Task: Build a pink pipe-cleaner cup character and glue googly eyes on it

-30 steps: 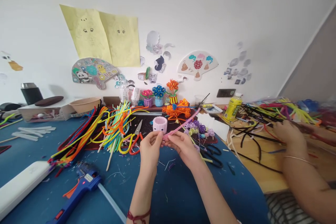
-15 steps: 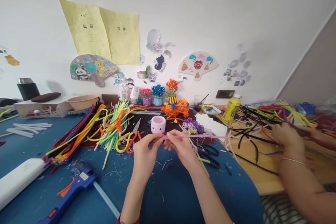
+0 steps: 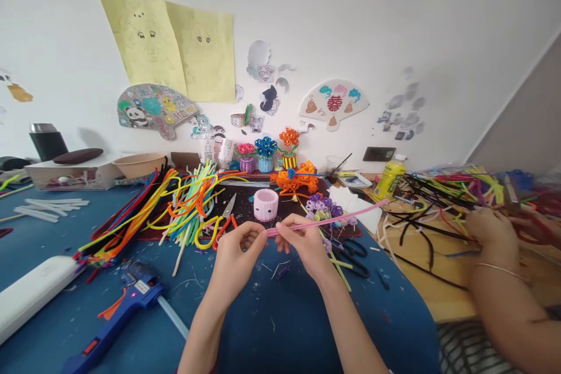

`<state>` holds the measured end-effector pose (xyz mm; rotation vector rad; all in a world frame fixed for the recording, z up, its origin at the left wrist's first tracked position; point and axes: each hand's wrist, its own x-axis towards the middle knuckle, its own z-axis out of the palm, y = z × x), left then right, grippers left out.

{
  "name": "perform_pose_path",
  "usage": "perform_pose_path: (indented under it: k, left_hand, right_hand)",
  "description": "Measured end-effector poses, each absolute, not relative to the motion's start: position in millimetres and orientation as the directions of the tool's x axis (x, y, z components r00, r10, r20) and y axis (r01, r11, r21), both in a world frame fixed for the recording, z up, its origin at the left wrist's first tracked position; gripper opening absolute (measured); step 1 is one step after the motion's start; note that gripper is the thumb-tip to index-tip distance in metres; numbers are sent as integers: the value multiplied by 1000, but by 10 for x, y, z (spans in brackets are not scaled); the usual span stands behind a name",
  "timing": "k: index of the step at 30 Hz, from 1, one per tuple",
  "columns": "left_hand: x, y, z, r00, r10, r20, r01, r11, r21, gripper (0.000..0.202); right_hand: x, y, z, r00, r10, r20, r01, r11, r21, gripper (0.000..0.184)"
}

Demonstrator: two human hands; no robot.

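Between my two hands runs a pink pipe cleaner (image 3: 337, 219), its long free end pointing up to the right. My left hand (image 3: 245, 245) pinches its left end between thumb and fingertips. Close beside it, my right hand (image 3: 298, 241) grips the same pipe cleaner with thumb and forefinger. Just beyond my fingers stands a small pale pink pot (image 3: 266, 205) with dark eye-like dots, upright on a dark mat. Purple pipe-cleaner flowers (image 3: 324, 210) lie to the right of the pot.
A blue glue gun (image 3: 135, 295) lies front left, with orange-handled scissors (image 3: 227, 216) and bundled pipe cleaners (image 3: 193, 210) behind it. Black scissors (image 3: 354, 257) rest right of my hands. At far right, a co-worker's hand (image 3: 493, 234) reaches over black strands beside a yellow bottle (image 3: 389, 178).
The pipe cleaner's free end has swung upward. My left hand has drawn slightly left along with its wrist. At right, the co-worker's hands have shifted, and red handles now show there.
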<state>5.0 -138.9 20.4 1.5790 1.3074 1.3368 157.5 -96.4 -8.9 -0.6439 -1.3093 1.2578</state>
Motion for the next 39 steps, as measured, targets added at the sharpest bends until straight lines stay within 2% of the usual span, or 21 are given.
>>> perform_pose_path:
  k: [8,16,22,27,33,39]
  left_hand:
    - [-66,-1426,349,159,936,313,509,-349,787,27]
    - [-161,-1430,483,319,906,278,626,-421,657,23]
    - [-173,-1421,568,391,897,203,662,-428,615,23]
    - [-236,-1361,579,319,927,196,610,-360,706,23]
    - [-264,-1414,386,-3,963,269,423,-243,873,32]
    - [-1,-1461,219,-24,972,235,259,-220,940,33]
  right_hand:
    - [1625,-1003,-46,-278,913,299,-264,226,-938,29]
    - [1649,-1030,-34,-332,901,280,-238,207,-949,29]
    - [1649,-1033,-41,-345,902,261,-209,197,-958,29]
    - [1640,-1035,-26,-311,912,268,-232,200,-952,30]
    - [1604,-1022,-55,-255,920,297,-297,218,-930,32]
    - [1595,-998,-90,-244,919,311,-306,232,-923,32]
